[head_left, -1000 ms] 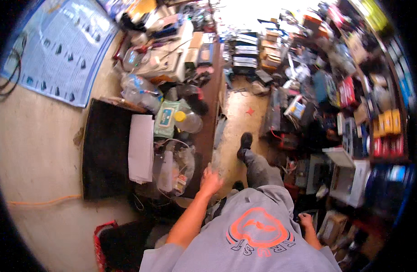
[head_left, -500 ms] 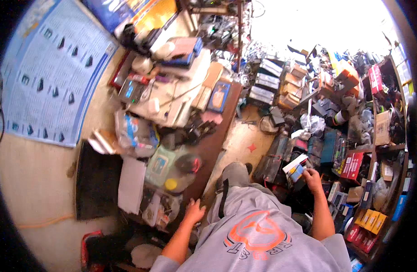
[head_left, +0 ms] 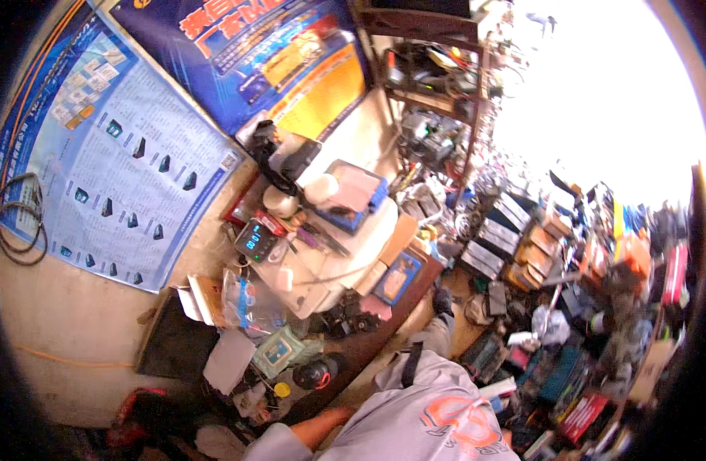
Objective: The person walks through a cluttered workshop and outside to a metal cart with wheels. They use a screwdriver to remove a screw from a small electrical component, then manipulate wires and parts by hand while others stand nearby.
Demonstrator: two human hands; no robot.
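1. yellow-capped bottle [head_left: 282, 390] is on the desk [head_left: 376, 343], near the left forearm [head_left: 326, 426].
2. left hand: can't tell its grip; right hand: out of view.
3. best keep that forearm clear (crowded desk).

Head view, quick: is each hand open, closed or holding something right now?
Left hand: cannot be told; only the forearm shows, running behind the grey shirt.
Right hand: out of view, so cannot be told.
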